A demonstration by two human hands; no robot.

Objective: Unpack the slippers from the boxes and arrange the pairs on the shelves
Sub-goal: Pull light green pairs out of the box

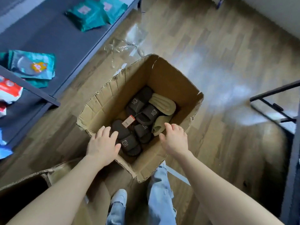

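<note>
one box (170,78), left hand (103,143) at rim, right hand (174,138) over slippers (141,111)

The single head-worn wide-angle camera looks steeply down from above, close over the open box (170,82) on the floor (211,46).

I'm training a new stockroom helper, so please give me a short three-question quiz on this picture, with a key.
1. True or false: the left hand grips a slipper.
2. In the box, most slippers that show are: A) dark B) beige C) white
3. Fill in: the teal packets lie on the ____.
Key: 1 false, its fingers are straight and hold nothing. 2 A. 3 shelf.
</note>
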